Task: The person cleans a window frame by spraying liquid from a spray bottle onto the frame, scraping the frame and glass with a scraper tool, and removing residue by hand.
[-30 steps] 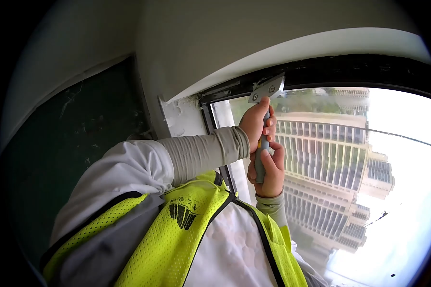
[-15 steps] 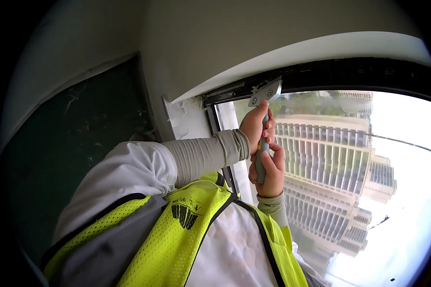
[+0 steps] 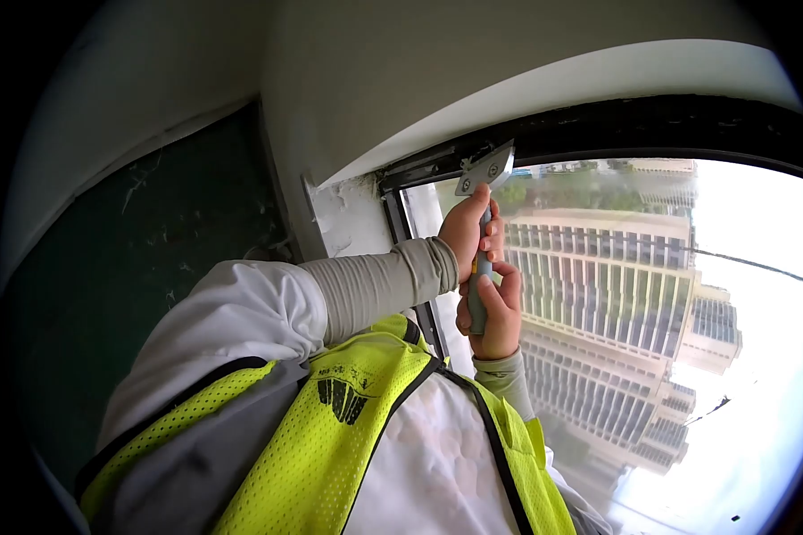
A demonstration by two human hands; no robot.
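Note:
A scraper (image 3: 478,303) with a grey handle and a wide metal blade (image 3: 486,171) fixed by two screws stands upright between my hands. My left hand (image 3: 464,230) is wrapped round the upper handle, its thumb pressed near the blade. Below it, my right hand (image 3: 498,312) grips the lower handle, fingers curled and thumb along the side. The blade lies over the black window frame (image 3: 633,125); whether its edge touches the frame I cannot tell. Whitish debris (image 3: 469,162) shows beside the blade's upper left edge.
A pale wall (image 3: 526,53) curves above the frame. At left is a dark green panel (image 3: 125,267) with whitish streaks. The wall corner (image 3: 348,209) beside the frame looks rough. High-rise buildings (image 3: 598,267) appear through the glass. My yellow vest (image 3: 330,446) fills the lower middle.
Both hands and the scraper have shifted slightly left and up in view. The grip is the same. The window frame also sits a little higher in view.

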